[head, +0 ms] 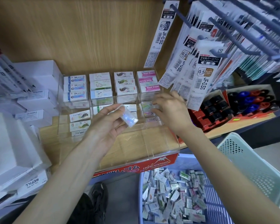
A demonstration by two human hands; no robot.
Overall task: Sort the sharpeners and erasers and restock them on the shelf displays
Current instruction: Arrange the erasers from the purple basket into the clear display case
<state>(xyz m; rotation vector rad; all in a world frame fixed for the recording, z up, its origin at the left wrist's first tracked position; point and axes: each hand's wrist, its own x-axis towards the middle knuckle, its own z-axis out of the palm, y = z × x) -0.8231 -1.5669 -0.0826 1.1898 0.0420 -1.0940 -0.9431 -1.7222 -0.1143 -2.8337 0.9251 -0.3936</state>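
Head cam: left hand (108,126) pinches a shiny eraser (130,118) above the acrylic display (152,164), right hand (170,110) hangs loose at its right column. Match wrappers before slotting.

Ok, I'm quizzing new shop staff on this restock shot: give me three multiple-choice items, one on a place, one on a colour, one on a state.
1. Where do the loose erasers lie? A in the blue basket; B on the white boxes; C on the hooks.
2. What colour is the front strip of the clear display? A green; B red; C black.
3. What does the left hand hold? A nothing; B one eraser; C a pen refill.
Key: 1 A, they fill that basket; 2 B, red with white lettering; 3 B, it pinches a shiny wrapped eraser.
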